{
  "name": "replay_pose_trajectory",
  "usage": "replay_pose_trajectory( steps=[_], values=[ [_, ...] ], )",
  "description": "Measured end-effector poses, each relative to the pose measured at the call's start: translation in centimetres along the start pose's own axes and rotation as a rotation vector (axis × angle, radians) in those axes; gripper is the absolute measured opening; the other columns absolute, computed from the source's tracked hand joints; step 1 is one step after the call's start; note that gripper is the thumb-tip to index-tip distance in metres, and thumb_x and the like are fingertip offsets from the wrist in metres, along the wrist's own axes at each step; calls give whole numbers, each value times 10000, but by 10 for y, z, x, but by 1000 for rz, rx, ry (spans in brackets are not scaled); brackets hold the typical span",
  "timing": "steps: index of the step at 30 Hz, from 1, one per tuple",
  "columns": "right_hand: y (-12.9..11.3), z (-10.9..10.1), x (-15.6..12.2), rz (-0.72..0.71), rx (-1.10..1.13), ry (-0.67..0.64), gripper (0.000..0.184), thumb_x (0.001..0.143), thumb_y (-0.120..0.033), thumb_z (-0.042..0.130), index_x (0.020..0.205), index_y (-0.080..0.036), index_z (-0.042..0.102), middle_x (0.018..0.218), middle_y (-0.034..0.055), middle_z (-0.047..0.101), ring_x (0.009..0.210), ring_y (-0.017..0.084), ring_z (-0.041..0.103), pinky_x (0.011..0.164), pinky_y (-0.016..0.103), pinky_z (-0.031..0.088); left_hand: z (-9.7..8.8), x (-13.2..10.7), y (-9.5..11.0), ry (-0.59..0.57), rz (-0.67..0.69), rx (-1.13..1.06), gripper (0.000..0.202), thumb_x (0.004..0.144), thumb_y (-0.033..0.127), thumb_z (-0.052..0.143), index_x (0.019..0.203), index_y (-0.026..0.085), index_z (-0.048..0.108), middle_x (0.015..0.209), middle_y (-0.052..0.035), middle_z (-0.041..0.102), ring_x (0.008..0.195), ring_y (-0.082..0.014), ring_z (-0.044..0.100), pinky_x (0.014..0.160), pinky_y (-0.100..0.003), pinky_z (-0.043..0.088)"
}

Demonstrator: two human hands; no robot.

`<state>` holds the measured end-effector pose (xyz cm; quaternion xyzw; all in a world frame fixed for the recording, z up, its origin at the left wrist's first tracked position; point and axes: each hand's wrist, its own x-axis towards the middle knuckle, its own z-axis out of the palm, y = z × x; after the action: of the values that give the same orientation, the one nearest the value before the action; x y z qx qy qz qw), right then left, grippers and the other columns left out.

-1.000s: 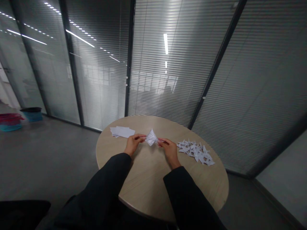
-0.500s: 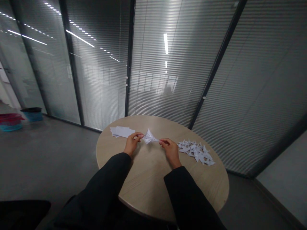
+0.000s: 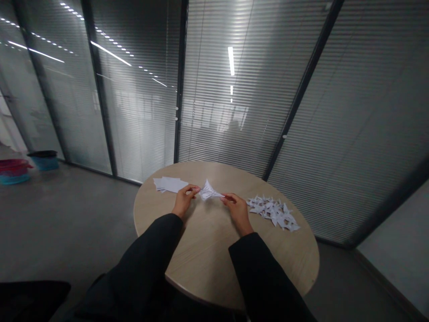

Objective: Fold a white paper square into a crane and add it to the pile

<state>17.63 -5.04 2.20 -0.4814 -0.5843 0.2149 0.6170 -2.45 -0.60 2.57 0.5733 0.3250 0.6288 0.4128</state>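
Glass partitions [image 3: 214, 143] with horizontal blinds fill the upper frame behind a round wood-grain table [image 3: 204, 264]. At centre, a folded white paper figure [image 3: 207, 191] is held above the tabletop, its left end pinched by the left hand [image 3: 183, 201], its right tip by the right hand [image 3: 236, 211]. A second ago it showed a broad diamond face; now it is narrower, with a slim tail rightward, suggesting shaping is under way. Flat paper sheets [image 3: 171, 184] lie left of centre, crane-like folded papers [image 3: 275, 213] right.

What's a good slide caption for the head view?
Left hand and right hand pinch a folded paper over a pale table.
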Motion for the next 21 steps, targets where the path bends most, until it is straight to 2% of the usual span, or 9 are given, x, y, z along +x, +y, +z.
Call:
replay_pose_trajectory(
  steps=[15, 21],
  values=[
    [-8, -1, -2, 6, -72, 18, 248, 612, -424, 719, 692, -190, 730, 725, 51, 724, 684, 214, 646, 664, 318, 494, -2, 2, -6, -7, -17, 5, 254, 623, 392, 689, 721, 157, 674, 715, -37, 618, 639, -146, 526, 550, -239, 405],
    [-7, 1, -3, 20, -25, -64, 335, 594, -428, 740, 826, -186, 738, 833, 70, 731, 745, 228, 658, 696, 332, 502, 0, 0, -2, -48, -23, 7, 235, 614, 378, 698, 702, 161, 684, 736, -56, 638, 688, -167, 539, 551, -239, 423]
  ],
)
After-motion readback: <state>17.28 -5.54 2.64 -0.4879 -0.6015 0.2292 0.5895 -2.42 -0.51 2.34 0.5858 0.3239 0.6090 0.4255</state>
